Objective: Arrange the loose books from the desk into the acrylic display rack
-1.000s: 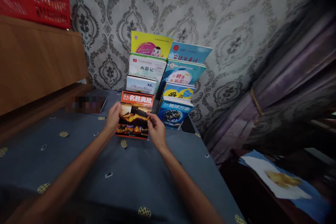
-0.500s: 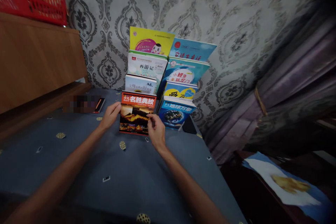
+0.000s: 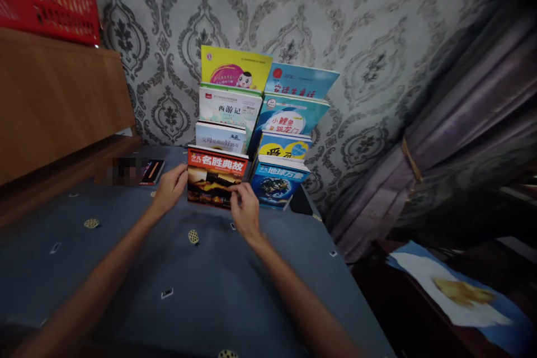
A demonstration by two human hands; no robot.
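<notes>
A book with a red title band and a dark photo cover (image 3: 210, 179) stands upright at the front left of several rows of standing books. My left hand (image 3: 169, 189) is at its left edge, fingers bent and fingertips against the side. My right hand (image 3: 246, 210) has its fingers curled over the lower right of the cover. Close by on the right stands a blue book with a globe (image 3: 274, 187). Behind the red-banded book are a pale blue book (image 3: 220, 135), a white book (image 3: 229, 107) and a yellow book (image 3: 237, 67).
More blue books (image 3: 300, 79) stand at the back right against the patterned wall (image 3: 369, 67). A dark book (image 3: 151, 172) lies left on the blue cloth (image 3: 138, 279). A wooden cabinet (image 3: 59, 95) carries a red basket (image 3: 50, 0). A purple curtain (image 3: 390, 190) hangs right.
The red-banded book has shifted slightly back towards the row behind, both hands moving along with it. The camera view has shifted a little.
</notes>
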